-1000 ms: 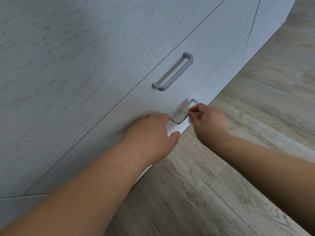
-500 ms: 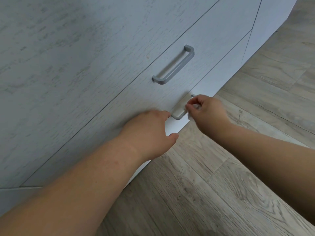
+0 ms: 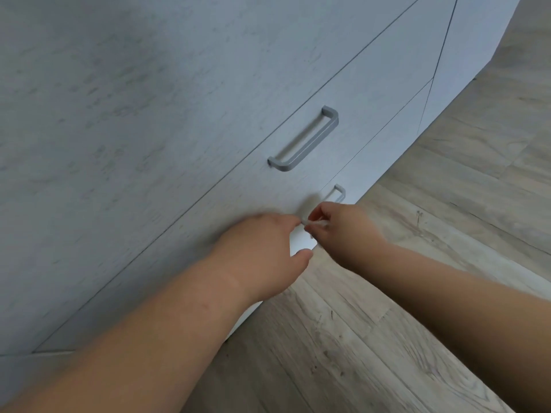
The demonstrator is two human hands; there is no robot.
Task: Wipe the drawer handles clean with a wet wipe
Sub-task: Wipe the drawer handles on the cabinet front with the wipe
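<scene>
Because the wet wipe [image 3: 313, 223] is limp, your right hand [image 3: 343, 231] fingers [image 3: 317, 214] are pinching it against the stiff lower handle [image 3: 338, 194]; left hand [image 3: 262, 248] fingers are hidden.

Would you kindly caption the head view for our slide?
Right hand pinches white wet wipe at lower grey metal drawer handle; left hand alongside.

Upper handle [image 3: 304, 140] sits above lower handle [image 3: 338, 193]; floor [image 3: 417, 234] lies right of the drawers [image 3: 179, 144].
</scene>
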